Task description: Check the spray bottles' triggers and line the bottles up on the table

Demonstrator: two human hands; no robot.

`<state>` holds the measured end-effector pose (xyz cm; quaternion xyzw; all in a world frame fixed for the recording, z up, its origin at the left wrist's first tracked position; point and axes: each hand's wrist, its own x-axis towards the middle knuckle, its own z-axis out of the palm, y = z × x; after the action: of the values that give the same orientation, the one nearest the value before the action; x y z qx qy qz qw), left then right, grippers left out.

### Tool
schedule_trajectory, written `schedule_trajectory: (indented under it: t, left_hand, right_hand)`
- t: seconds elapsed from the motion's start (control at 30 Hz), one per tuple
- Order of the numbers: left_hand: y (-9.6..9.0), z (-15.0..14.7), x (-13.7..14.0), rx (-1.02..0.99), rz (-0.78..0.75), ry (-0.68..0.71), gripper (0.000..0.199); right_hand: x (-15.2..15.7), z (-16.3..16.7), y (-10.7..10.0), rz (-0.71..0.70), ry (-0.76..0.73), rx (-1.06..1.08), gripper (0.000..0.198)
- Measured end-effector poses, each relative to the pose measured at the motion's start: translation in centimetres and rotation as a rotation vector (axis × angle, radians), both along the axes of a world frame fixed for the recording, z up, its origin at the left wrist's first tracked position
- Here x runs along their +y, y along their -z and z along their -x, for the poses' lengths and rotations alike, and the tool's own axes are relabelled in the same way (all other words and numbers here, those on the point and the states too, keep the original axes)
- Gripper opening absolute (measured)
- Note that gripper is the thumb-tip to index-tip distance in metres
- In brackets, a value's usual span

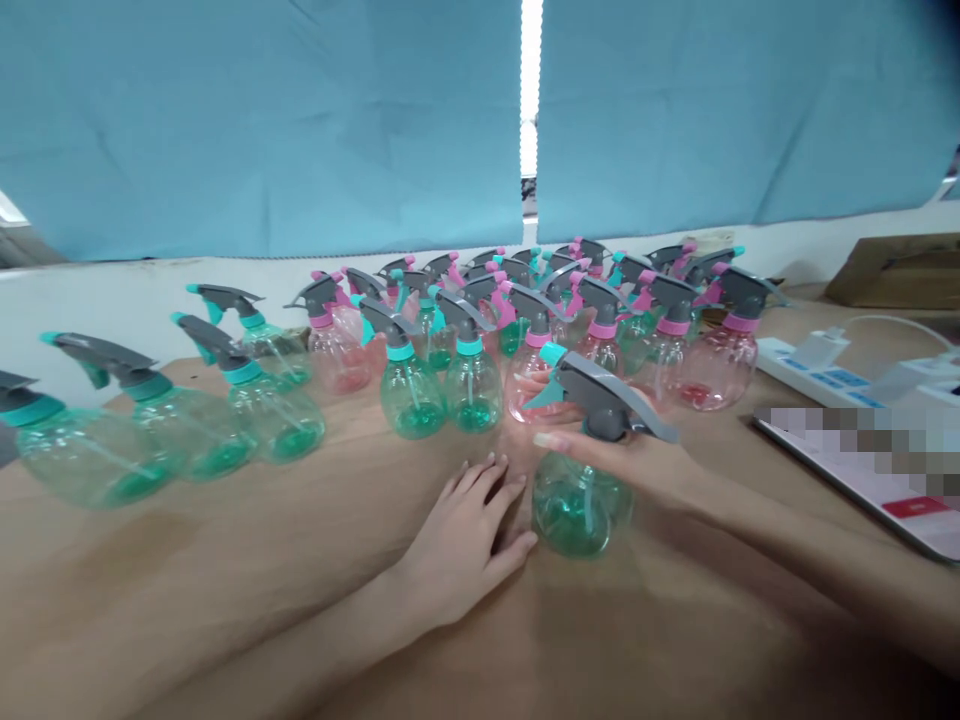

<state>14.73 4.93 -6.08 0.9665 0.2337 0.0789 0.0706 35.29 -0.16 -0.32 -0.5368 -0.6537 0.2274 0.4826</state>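
My right hand (622, 455) is wrapped round the neck of a green spray bottle (577, 510), just under its grey trigger head. The bottle stands near the middle of the table, its turquoise nozzle pointing left. To its left, my left hand (469, 530) lies palm down on the tabletop with the fingers spread and nothing in them. Its thumb is close to the held bottle's base. Beyond the hands stand two green spray bottles (472, 390) side by side, and a pink spray bottle (529, 385) is partly hidden behind my right fingers.
Several pink and green spray bottles crowd the back of the brown table (360, 530); more green bottles (202, 430) stand at the left. On the right lie a phone or tablet (847, 470) and a white power strip (802, 370) with plugs. A cardboard box (892, 270) sits behind them.
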Motion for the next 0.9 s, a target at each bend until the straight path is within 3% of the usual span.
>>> schedule_trajectory:
  t: [0.23, 0.43, 0.57, 0.77, 0.9]
  left_hand:
    - [0.1, 0.2, -0.2, -0.051, -0.013, 0.003, 0.05]
    - [0.5, 0.5, -0.3, -0.086, -0.014, 0.0, 0.047]
    - [0.5, 1.4, -0.6, -0.103, -0.012, -0.003, 0.046]
    - [0.1, 7.2, -0.9, -0.155, -0.02, -0.093, 0.036]
    - [-0.6, 12.2, 0.0, -0.206, -0.018, -0.259, 0.026]
  right_hand:
    - [-2.0, -0.9, 0.5, -0.098, 0.113, -0.191, 0.072]
    - [-4.8, -0.9, -0.5, -0.02, 0.163, -0.371, 0.034]
    - [-4.9, 0.3, -1.3, 0.074, 0.212, -0.378, 0.032]
    - [-1.8, 4.3, -1.3, 0.017, -0.043, -0.337, 0.039]
    - [1.7, 9.0, -0.7, -0.007, -0.056, -0.352, 0.043]
